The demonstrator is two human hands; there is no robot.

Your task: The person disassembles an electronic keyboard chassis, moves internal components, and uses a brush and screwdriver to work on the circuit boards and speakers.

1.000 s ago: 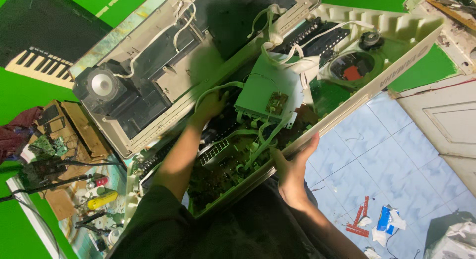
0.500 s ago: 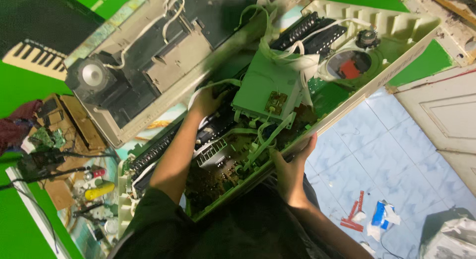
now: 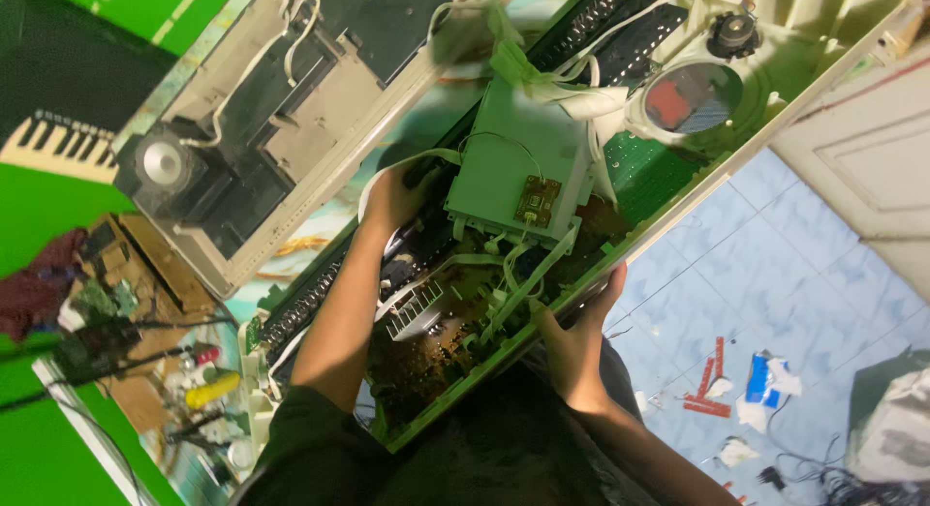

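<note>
Gripping keyboard shell (image 3: 775,138) edge as before, right hand (image 3: 579,334), left hand (image 3: 392,198) reaching deeper

Two hands work inside an opened electronic keyboard.

The left hand (image 3: 392,198) reaches into the open casing (image 3: 678,201) beside a pale green metal box (image 3: 509,162), while the right hand (image 3: 578,337) grips the casing's near edge. A detached panel with a round speaker (image 3: 160,164) lies alongside; red scraps (image 3: 707,385) litter the blue tiled floor (image 3: 775,264).
</note>
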